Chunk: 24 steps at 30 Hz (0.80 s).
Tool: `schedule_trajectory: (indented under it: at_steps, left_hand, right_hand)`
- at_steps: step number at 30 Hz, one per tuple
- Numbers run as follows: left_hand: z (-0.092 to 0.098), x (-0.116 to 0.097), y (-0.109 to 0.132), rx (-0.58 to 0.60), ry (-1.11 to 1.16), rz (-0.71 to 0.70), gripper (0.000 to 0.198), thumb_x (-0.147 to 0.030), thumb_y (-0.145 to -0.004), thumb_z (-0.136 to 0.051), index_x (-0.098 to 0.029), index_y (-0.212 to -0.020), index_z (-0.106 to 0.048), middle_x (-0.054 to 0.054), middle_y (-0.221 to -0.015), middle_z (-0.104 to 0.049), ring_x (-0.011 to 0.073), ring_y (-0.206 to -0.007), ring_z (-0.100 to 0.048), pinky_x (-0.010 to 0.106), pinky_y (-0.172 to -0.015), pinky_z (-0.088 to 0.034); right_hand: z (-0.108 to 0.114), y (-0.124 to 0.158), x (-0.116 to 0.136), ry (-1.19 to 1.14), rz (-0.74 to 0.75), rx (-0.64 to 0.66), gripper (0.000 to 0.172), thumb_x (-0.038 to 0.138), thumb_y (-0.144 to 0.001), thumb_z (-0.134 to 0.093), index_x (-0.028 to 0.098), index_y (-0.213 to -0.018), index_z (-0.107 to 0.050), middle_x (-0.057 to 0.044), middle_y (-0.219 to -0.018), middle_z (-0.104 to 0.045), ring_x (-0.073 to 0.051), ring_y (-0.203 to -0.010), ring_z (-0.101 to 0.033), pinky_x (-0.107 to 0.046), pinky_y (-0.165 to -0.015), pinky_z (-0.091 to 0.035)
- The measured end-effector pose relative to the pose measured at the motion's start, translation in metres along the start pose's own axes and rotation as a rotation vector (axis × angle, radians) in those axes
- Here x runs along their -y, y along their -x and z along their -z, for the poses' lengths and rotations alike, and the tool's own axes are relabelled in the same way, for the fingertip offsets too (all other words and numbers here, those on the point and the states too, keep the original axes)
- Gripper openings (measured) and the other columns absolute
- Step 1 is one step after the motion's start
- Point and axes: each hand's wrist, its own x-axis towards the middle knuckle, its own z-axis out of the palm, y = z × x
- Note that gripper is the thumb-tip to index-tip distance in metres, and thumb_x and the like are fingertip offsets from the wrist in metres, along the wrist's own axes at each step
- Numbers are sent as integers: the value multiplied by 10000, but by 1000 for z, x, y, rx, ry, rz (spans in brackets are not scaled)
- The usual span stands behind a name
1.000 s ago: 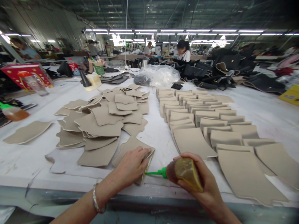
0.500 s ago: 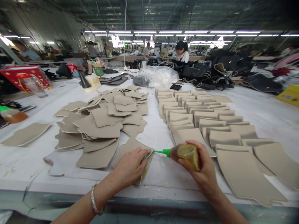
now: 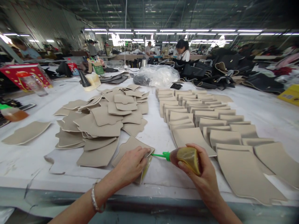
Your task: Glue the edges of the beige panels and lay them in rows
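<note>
My left hand (image 3: 132,163) lies with bent fingers over a beige leather piece (image 3: 130,144) near the front of the table, pinching its right-hand corner. A wet, yellowish strip shows along that piece's right edge. In my right hand (image 3: 205,174) is a squeeze bottle (image 3: 187,157) of amber liquid, perhaps glue, held on its side. Its thin green nozzle points left, and the tip is at the piece's edge close to my left fingertips. Whether the tip touches the edge I cannot tell.
A loose pile of beige pieces (image 3: 100,121) lies to the left, and overlapping rows of similar pieces (image 3: 229,137) stand to the right. A second amber bottle (image 3: 15,114) is at far left. Behind are a clear plastic bag (image 3: 161,76), black bags (image 3: 198,70) and a co-worker (image 3: 183,51).
The nozzle tip has shifted slightly left and down along the piece's edge, the bottle moving with my right hand. My left hand stays on the same piece.
</note>
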Motion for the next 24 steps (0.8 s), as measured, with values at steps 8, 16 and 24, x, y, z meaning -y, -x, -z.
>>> schedule_trajectory:
  at_steps: [8, 16, 24]
  left_hand:
    - [-5, 4, -1, -32, 32, 5, 402, -189, -889, -355, -231, -1243, -541, 44, -1150, -621, 197, -1048, -582, 315, -947, -410]
    - [7, 4, 4, -129, -43, 162, 357, -302, -919, -374, -193, -1205, -558, 70, -1064, -616, 196, -947, -596, 298, -855, -441]
    - [19, 53, -1, -169, -222, 392, 461, -334, -818, -483, -86, -1206, -512, 155, -990, -622, 348, -943, -608, 453, -806, -449]
  right_hand:
    - [-12, 45, 19, -223, -278, 76, 504, 456, -732, -728, 258, -1145, -517, 4, -998, -595, -196, -852, -568, -239, -753, -428]
    - [9, 32, 37, -832, -690, -167, 392, 383, -715, -789, 212, -1047, -671, -64, -1023, -683, -252, -932, -635, -309, -739, -557]
    - [82, 28, 16, -1181, -579, -239, 221, 374, -832, -691, 251, -1013, -725, -55, -1130, -669, -256, -1035, -631, -349, -864, -548]
